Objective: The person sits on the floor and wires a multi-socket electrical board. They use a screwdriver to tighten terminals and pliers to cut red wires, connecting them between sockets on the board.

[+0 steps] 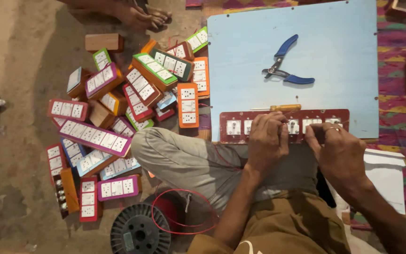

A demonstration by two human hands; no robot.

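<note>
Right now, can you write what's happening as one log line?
left hand on dark red switch board | right hand on it too | pliers, screwdriver lying untouched

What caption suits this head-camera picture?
Both hands, left hand and right hand, grip a dark red switchboard beside blue pliers.

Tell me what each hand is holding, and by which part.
Both hands grip one long dark-red switch board at the blue work board's near edge: the left hand over its middle, the right hand over its right part.
</note>
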